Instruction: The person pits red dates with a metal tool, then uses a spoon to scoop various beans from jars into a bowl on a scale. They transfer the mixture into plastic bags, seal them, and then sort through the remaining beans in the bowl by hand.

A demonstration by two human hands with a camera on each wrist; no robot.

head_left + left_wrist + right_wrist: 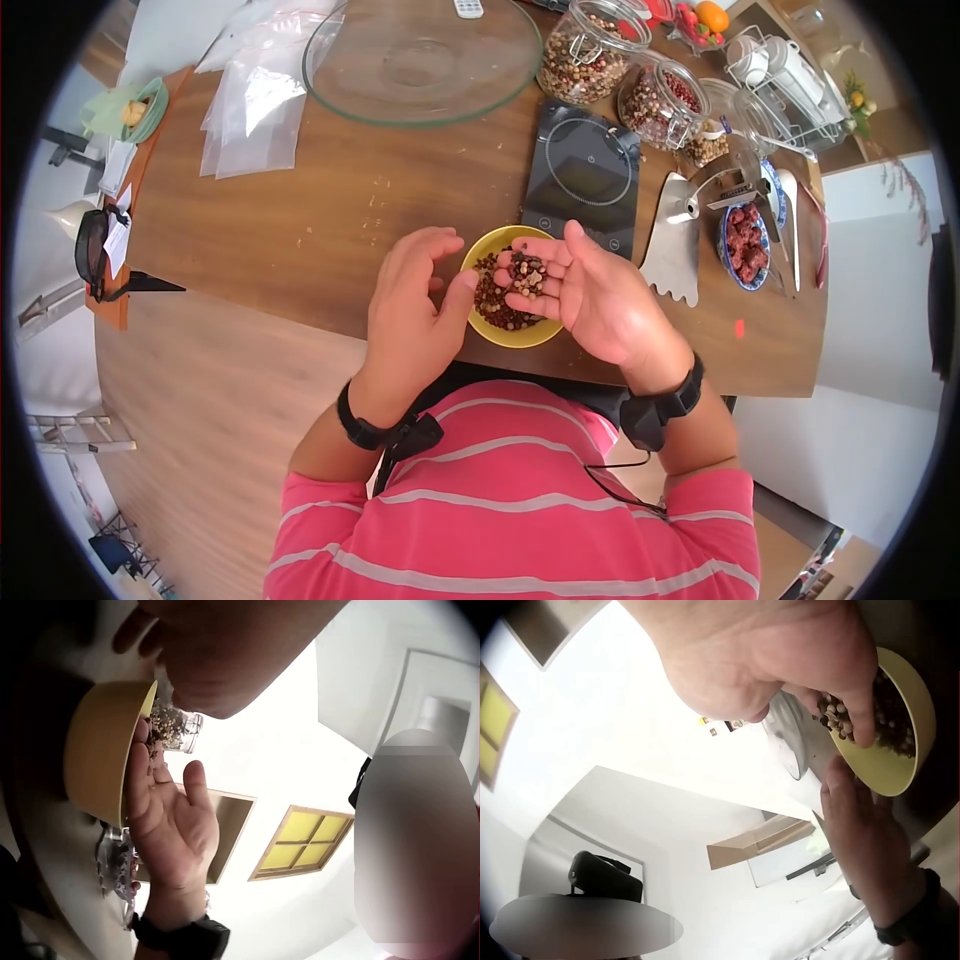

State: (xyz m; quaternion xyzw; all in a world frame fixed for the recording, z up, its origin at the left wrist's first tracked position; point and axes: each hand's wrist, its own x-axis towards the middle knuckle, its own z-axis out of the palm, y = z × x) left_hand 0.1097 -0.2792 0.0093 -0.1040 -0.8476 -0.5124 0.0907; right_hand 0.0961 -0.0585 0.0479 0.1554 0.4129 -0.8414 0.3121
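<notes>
A yellow bowl [530, 339] near the table's front edge holds a mix of dark red, brown and tan dried beans [492, 306]. Over its right side my right hand [612, 305] is turned palm up, its fingers lightly bent and carrying a small heap of the beans [527, 273]. My left hand [412, 310] is at the bowl's left rim, fingers loosely curved and holding nothing. In the right wrist view, beans [838, 720] lie on the right fingers at the rim, and the left hand [866, 832] is beside the bowl [922, 712].
Beyond the bowl sits a black induction cooktop [585, 165], with glass jars [590, 60] of beans behind it. A metal scraper [672, 240] and a blue-patterned dish [745, 250] of dark red pieces lie right. A large glass plate [420, 60] and plastic bags [255, 110] occupy the back left.
</notes>
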